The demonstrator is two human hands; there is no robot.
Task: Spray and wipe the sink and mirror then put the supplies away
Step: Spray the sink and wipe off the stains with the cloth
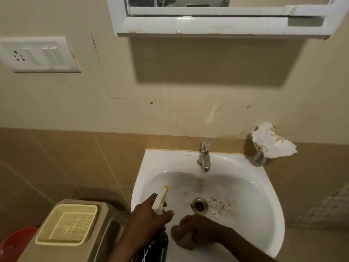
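Note:
A white wall-hung sink (251, 186) fills the lower middle, with brown stains and flecks right of its metal drain (199, 206). My left hand (149, 218) grips a dark spray bottle (156, 246) with a white and yellow nozzle (160, 200) that points into the basin. My right hand (198, 231) is closed on a brownish cloth (186, 241) pressed to the basin's near side, just below the drain. The chrome tap (204, 158) stands at the back of the sink. The mirror (179, 1) in its white frame (207, 25) hangs above, mostly cut off.
A crumpled white paper with brown stains (273, 142) rests on a metal holder at the sink's right. A beige bin with a mesh lid (69, 224) stands at the left, with a red tub (13, 242) beside it. A switch plate (37, 53) is on the left wall.

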